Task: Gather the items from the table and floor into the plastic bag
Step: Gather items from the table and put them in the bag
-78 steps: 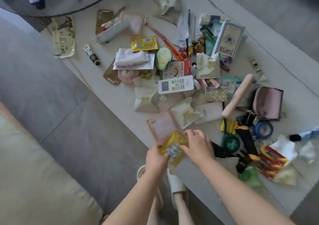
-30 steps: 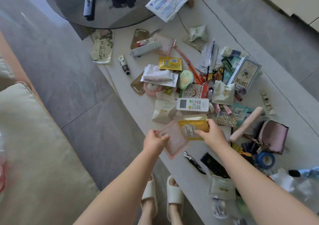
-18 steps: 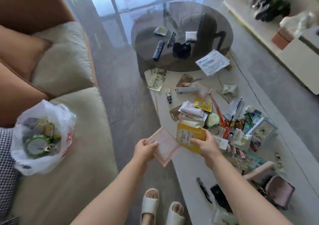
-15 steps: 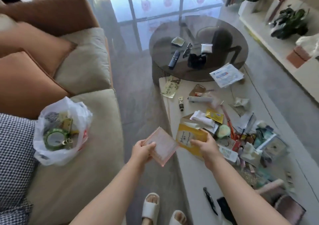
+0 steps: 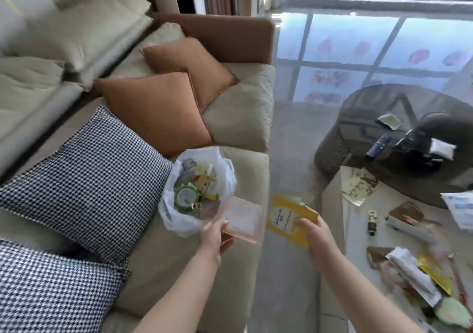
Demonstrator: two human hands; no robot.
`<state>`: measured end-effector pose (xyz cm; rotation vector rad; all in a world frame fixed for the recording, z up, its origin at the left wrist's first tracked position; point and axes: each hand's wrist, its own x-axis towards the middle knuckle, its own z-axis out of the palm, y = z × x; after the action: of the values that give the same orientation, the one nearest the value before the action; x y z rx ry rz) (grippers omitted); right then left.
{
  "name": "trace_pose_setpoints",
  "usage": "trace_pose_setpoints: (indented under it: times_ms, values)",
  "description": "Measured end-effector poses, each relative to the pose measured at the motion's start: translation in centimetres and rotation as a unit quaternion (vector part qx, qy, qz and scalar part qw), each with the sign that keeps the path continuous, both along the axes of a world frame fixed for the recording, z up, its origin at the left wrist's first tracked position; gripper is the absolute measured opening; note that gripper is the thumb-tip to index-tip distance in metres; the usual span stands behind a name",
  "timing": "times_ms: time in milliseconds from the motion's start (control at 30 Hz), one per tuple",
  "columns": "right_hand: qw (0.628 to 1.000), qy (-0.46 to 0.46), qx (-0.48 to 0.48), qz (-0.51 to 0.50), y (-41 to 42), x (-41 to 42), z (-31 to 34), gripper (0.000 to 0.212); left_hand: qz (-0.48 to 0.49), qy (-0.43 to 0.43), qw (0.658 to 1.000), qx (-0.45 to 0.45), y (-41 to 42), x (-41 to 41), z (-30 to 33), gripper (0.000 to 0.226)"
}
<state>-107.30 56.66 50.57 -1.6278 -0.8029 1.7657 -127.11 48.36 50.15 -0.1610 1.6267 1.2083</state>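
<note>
Plastic bag (image 5: 197, 192) sits open on sofa seat (image 5: 243, 169); left hand (image 5: 213, 234) pinches pink packet (image 5: 242, 220) right at its rim, right hand (image 5: 313, 231) grips yellow packet (image 5: 288, 220) just beside bag, prob. both held ready to drop in.

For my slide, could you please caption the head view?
Left hand brings pink packet to plastic bag; right hand holds yellow packet.

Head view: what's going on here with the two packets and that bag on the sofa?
A person is tidying up. The left hand holds a pink packet at the mouth of the white plastic bag, which sits on the sofa already partly filled. The right hand holds a yellow packet above the floor, not yet at the bag.
</note>
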Motion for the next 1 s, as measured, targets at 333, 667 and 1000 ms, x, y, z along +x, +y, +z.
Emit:
trace_pose_setpoints:
  times_ms: [333,667,1000]
  values:
    - [0.994,-0.035,-0.003,0.107,2.6,-16.8,-3.9,0.039,0.097,0.015,0.995,-0.023,0.2,-13.1,-3.3,0.015]
    - [0.935,-0.218,0.049,0.274,7.0,-25.2,-7.0,0.052,0.097,0.036,0.994,-0.038,4.5,-18.6,-7.1,0.021]
    - [0.846,-0.364,0.080,0.380,12.3,-29.3,-10.7,0.037,-0.012,0.225,0.964,-0.138,13.6,-22.9,-11.9,0.039]
